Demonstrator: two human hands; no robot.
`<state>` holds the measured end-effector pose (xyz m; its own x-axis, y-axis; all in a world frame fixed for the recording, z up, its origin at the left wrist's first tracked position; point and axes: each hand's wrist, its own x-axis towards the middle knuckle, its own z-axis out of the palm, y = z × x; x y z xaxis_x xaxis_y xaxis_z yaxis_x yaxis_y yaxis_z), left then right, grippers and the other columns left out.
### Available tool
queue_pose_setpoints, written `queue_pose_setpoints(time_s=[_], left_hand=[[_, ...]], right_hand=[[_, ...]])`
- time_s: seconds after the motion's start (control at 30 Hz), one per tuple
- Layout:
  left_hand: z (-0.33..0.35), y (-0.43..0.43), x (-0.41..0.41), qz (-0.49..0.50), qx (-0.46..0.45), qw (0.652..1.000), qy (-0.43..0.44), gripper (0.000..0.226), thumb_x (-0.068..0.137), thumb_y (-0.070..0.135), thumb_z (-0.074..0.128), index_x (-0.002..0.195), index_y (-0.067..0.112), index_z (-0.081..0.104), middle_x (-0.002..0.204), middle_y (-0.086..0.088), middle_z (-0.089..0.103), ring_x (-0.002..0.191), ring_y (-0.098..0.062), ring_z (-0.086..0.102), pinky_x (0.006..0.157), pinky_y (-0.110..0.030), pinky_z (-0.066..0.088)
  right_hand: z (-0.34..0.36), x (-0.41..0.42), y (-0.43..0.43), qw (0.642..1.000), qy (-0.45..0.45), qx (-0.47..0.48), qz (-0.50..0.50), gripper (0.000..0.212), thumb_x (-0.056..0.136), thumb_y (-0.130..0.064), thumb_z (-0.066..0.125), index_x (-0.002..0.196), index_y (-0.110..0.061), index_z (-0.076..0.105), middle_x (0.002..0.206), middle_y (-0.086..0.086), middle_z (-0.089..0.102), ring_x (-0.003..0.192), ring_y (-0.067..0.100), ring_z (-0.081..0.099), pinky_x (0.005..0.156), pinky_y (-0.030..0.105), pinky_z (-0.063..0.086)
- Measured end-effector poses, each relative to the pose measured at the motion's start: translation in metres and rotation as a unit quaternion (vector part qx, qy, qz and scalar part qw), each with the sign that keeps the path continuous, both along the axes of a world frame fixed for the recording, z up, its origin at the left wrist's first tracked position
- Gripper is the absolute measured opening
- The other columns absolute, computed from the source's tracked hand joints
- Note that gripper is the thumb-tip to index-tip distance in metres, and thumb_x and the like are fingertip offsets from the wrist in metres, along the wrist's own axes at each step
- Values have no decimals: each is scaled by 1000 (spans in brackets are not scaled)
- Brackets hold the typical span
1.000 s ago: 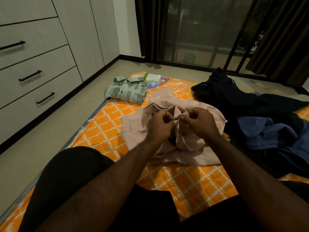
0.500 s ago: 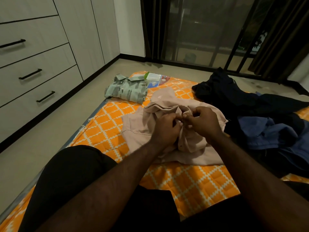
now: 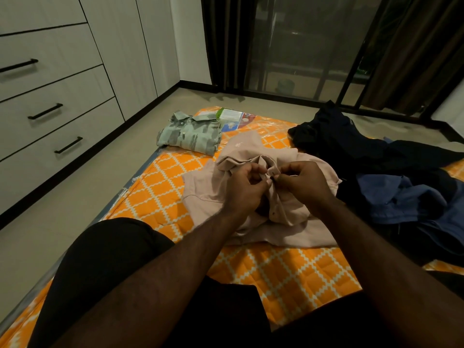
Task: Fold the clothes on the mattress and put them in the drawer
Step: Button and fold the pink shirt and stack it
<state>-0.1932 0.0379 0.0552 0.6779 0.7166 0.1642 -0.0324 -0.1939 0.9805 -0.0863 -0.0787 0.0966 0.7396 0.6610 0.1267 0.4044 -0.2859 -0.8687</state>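
Note:
A pale pink shirt lies crumpled in the middle of the orange patterned mattress. My left hand and my right hand meet over its front placket, each pinching the fabric by a small dark button near the collar. A folded green patterned shirt rests at the mattress's far left corner. A heap of dark and blue clothes sprawls to the right. The closed drawers with black handles line the left wall.
Bare floor runs between the mattress and the drawer unit. A label shows at the far edge of the mattress. Glass doors with dark curtains stand behind. My knees in black shorts fill the foreground.
Both hands stay at the pink shirt's placket; the fingers have shifted slightly around the button. The camera has turned a little.

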Motion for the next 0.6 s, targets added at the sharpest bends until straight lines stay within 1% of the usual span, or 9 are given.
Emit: queue_pose_setpoints(time_s=[0.1,0.2,0.27,0.43,0.6], left_hand=[[0,-1,-1,-2,-1,1000,-1,22,87,9,77,104,19,67,94,-1,74,88,-13,71,77,-37,63],[0,-1,-1,-2,11,1000,2,21,88,10,77,106,17,67,93,-3,73,86,-15,71,76,-40,63],[0,0,0,1,10,1000,2,22,88,10,77,106,16,67,94,-1,73,87,-14,71,77,-39,63],[-1,3,2,14,-4,1000,-1,22,86,8,78,105,14,68,94,1,74,87,-11,72,79,-37,63],[-2,4,2,17,8,1000,5,21,85,8,79,101,16,68,92,1,74,86,-12,72,80,-39,62]], right_hand=[[-1,1,0,1000,-22,-9,0,8,90,-18,76,89,-24,80,81,-3,77,77,12,74,76,45,64],[-1,1,1,998,-64,-20,-6,11,90,-24,77,85,-33,75,79,-8,75,73,3,70,68,31,63],[-1,1,1,997,-78,-26,-4,12,90,-24,76,85,-35,74,79,-10,74,73,0,69,64,27,60],[-4,3,1,994,-96,-51,9,13,88,-10,76,95,-22,79,77,-14,72,71,-1,69,69,30,62],[-5,4,0,995,-83,-41,23,16,87,-7,76,95,-20,79,79,-9,75,70,5,72,69,33,63]])
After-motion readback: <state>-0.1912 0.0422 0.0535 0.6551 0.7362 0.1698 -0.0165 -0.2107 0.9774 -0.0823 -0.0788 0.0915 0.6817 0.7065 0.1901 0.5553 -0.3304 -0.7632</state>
